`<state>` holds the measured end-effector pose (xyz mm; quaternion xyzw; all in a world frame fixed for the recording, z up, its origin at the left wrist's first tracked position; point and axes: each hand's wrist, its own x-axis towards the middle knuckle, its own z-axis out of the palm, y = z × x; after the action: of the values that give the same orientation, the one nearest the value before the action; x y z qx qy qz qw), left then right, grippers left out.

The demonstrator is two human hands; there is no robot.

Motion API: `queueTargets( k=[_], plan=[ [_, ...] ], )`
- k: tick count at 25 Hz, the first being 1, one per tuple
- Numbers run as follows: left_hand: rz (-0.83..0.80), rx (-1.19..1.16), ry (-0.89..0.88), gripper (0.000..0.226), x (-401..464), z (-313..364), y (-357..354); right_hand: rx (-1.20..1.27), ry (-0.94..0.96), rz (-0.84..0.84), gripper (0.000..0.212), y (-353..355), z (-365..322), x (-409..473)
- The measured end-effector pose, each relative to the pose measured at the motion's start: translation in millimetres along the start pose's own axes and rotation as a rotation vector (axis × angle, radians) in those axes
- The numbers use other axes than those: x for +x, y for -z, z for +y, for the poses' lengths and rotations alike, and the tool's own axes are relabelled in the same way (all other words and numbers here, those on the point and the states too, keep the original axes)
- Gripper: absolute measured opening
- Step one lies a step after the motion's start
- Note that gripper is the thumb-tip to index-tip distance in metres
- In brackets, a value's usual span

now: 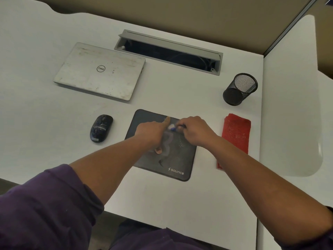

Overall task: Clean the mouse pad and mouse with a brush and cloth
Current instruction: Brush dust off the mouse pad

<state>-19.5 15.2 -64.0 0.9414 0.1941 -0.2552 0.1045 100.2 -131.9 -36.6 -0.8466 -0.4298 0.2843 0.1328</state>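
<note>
Dark mouse pad (177, 159) flat at frame center, dusty; small blue-white brush (172, 127) over its top; black mouse (100, 128) left, folded red cloth (236, 134) right.

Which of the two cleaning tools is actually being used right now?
The brush: the right hand grips it over the mouse pad, which the left hand holds down. The red cloth lies untouched on the desk, right of the pad.

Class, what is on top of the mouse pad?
On the mouse pad are the left hand, pressing down, the right hand gripping a brush, and white dust. The hands hide parts.
</note>
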Motion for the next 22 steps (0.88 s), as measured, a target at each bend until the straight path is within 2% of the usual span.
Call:
queueTargets(
  k=[4, 8, 12, 16, 20, 22],
  plan=[
    [0.010, 0.040, -0.016, 0.130, 5, 2, -1, 0.000, -0.018, 0.080, 0.023, 8, 1, -7],
    [-0.018, 0.064, -0.011, 0.139, 7, 5, 0, -0.102, -0.019, -0.091, 0.020, 7, 3, -20],
    [-0.040, 0.096, -0.002, 0.148, 7, 8, 4, -0.060, -0.006, 0.030, 0.023, 11, 3, -28],
    [-0.066, 0.132, -0.046, 0.149, 10, 12, 7, -0.140, -0.054, -0.032, 0.019, 6, 13, -42],
    [-0.092, 0.143, -0.067, 0.149, 12, 14, 7, -0.008, -0.071, 0.090, 0.026, 11, 23, -55],
    [-0.114, 0.143, -0.063, 0.150, 12, 13, 8, -0.067, -0.105, 0.016, 0.026, 7, 21, -62]
  ],
)
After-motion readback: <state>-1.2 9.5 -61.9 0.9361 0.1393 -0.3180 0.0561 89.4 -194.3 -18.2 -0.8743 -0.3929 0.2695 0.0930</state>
